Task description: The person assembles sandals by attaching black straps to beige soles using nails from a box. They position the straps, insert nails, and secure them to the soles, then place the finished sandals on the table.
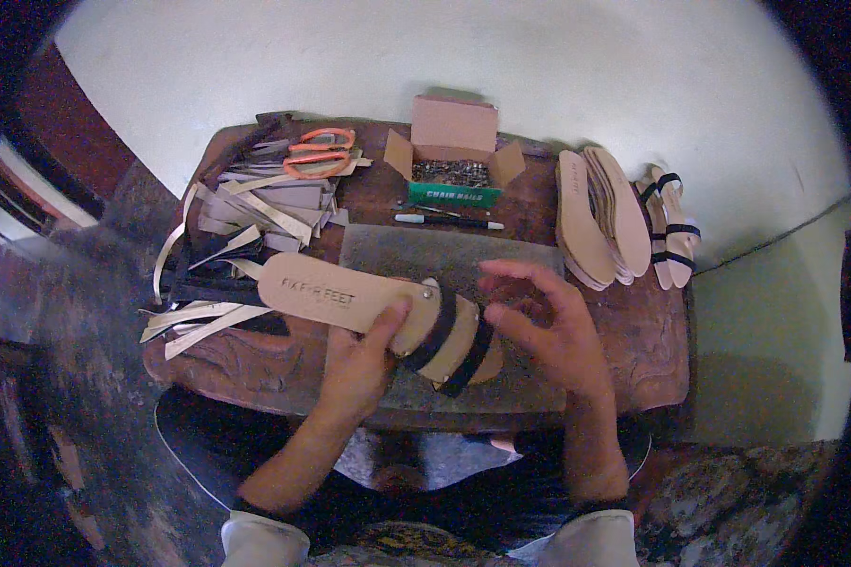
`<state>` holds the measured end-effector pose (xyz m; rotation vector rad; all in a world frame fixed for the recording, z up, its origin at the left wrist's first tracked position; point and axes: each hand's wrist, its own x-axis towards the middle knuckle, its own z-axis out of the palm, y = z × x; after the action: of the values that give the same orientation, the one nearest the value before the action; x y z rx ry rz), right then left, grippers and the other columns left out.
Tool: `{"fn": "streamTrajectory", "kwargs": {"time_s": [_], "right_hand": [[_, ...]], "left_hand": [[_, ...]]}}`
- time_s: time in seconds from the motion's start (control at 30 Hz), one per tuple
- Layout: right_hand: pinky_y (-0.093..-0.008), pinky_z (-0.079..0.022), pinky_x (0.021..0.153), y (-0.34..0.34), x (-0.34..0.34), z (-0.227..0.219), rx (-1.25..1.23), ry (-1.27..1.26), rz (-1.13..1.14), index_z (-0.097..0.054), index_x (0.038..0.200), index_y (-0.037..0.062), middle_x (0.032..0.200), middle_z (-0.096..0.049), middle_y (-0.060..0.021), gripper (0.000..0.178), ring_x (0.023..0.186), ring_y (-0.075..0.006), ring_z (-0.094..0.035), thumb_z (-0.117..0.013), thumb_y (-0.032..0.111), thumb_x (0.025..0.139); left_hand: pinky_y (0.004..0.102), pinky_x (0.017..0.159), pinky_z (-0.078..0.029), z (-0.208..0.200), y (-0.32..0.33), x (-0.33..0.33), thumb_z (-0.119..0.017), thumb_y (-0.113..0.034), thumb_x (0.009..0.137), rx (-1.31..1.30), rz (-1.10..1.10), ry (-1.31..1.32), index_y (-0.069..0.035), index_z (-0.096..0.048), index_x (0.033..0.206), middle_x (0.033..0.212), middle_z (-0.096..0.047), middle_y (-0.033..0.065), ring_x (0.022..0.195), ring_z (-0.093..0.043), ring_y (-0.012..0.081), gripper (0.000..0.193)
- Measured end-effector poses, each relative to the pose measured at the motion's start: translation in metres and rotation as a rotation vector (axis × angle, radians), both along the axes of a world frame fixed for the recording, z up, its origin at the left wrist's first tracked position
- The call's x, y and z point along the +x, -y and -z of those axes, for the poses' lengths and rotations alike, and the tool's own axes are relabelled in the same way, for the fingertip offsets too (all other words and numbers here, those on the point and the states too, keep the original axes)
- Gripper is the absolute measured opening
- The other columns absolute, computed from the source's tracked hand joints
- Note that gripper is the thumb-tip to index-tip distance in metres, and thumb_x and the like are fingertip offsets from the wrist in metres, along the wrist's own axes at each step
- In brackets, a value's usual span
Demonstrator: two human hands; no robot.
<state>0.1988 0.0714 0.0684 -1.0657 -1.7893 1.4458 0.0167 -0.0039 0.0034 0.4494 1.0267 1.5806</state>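
Note:
A tan sandal (350, 288) is tilted above the grey mat, its plain end to the left and its strapped end to the right. Two black bands (433, 333) cross the strapped part, and small shiny nail heads show along the edge. My left hand (357, 378) grips the sole around its middle, thumb on top and fingers underneath. Beside the right-hand band hovers my right hand (563, 333), fingers curved and apart, with nothing visible in them. Whether its thumb touches the band is hard to tell.
A carved wooden table (643, 345) bears a grey mat (373, 248). Strap strips (269, 203) lie heaped at left under orange-handled scissors (320, 156). A nail-filled open box (452, 194) and a marker (449, 221) sit behind. Stacked soles (600, 222) and strapped sandals (669, 231) stand right.

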Motion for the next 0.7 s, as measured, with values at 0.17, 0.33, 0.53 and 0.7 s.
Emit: {"fn": "streamTrajectory", "kwargs": {"time_s": [0.17,0.33,0.53,0.7], "right_hand": [[-0.0292,-0.048,0.085,-0.015,0.007,0.019,-0.21,0.077,-0.075,-0.06,0.113,0.0024,0.101,-0.065,-0.0063,0.03,0.095,-0.0136,-0.06,-0.064,0.021,0.089],[-0.0283,-0.049,0.08,-0.02,0.011,0.029,-0.154,0.03,-0.046,-0.062,0.108,0.0019,0.097,-0.066,-0.0048,0.027,0.09,-0.0128,-0.06,-0.065,0.018,0.087],[-0.0275,-0.051,0.074,-0.017,0.011,0.028,0.115,0.101,0.17,-0.062,0.108,0.0025,0.094,-0.066,-0.0039,0.026,0.083,-0.0118,-0.061,-0.068,0.013,0.085],[-0.0255,-0.052,0.068,-0.005,0.004,0.007,-0.125,-0.077,0.024,-0.063,0.11,0.0034,0.091,-0.065,-0.0033,0.029,0.079,-0.0108,-0.061,-0.071,0.01,0.082]], "left_hand": [[0.0316,0.086,-0.05,-0.006,-0.001,-0.001,-0.059,-0.013,0.092,0.035,-0.133,0.167,-0.001,-0.054,0.118,0.112,-0.06,0.0088,0.102,-0.059,0.0187,0.028],[0.0347,0.087,-0.05,0.001,-0.003,-0.003,-0.06,-0.012,0.092,0.026,-0.168,0.175,-0.002,-0.052,0.119,0.114,-0.059,0.0081,0.105,-0.058,0.0193,0.03],[0.0363,0.088,-0.05,0.009,-0.003,-0.008,-0.061,-0.011,0.091,-0.038,-0.17,0.13,-0.003,-0.052,0.119,0.113,-0.06,0.0086,0.104,-0.059,0.0206,0.032],[0.0384,0.089,-0.05,0.014,-0.004,-0.005,-0.061,-0.013,0.091,-0.044,-0.158,0.055,-0.002,-0.051,0.12,0.112,-0.06,0.0106,0.104,-0.06,0.024,0.033]]}}
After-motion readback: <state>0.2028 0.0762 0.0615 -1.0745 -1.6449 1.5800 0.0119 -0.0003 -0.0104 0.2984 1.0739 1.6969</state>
